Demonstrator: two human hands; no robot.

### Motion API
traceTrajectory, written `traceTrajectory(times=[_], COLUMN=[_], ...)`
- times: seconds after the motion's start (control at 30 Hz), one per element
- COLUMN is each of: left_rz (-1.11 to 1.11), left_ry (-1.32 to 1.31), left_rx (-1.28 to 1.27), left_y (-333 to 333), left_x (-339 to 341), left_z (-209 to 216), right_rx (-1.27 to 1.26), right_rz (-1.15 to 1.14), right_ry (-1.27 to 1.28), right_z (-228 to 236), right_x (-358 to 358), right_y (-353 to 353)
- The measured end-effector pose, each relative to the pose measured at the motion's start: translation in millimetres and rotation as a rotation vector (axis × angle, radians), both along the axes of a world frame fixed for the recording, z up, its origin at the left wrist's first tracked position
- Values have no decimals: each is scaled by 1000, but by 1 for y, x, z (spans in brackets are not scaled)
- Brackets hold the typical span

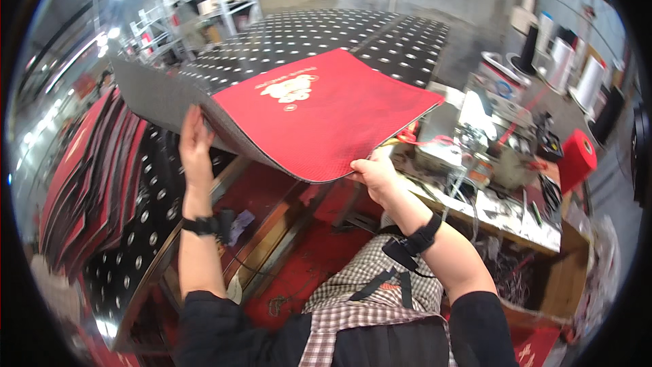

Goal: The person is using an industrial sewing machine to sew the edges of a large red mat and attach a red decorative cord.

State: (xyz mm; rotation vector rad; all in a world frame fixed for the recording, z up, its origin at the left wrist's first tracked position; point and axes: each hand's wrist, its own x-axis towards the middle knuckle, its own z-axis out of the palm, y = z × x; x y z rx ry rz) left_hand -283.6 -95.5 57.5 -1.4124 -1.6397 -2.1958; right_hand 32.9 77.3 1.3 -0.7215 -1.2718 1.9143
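A red floor mat (339, 109) with a pale printed design and a grey backing is lifted in front of me. Its left part curls up, so the grey underside (149, 92) shows. My right hand (375, 173) pinches the mat's near edge at the right, thumb on top. Against the grey underside at the left rests my left hand (195, 143), fingers stretched upward and not wrapped round the edge. The far part of the mat lies over a black table (299, 27) dotted with shiny metal spots.
A stack of red mats (88, 177) stands on the left. To the right is a sewing machine (475, 136) with a lit lamp, a red thread cone (577, 156) and several white and black thread cones. Below it sits an open cardboard box (564, 272) with thread scraps.
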Motion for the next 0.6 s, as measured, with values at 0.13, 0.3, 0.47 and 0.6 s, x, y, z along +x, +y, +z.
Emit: traceTrajectory(times=[0.13, 0.3, 0.47, 0.6], left_rz=[222, -308, -279, -33], left_ry=[-177, -733, -326, 359], left_rx=[55, -191, -430, -561], left_y=[52, 79, 55, 15], left_x=[-94, -169, -158, -136], left_z=[18, -24, -75, -80], right_rx=[-110, -50, 204, 159], right_rz=[-20, -29, -187, -332], right_ry=[47, -4, -168, -127], right_z=[-24, -45, -56, -65], right_x=[35, 52, 73, 167], right_y=[12, 20, 17, -5])
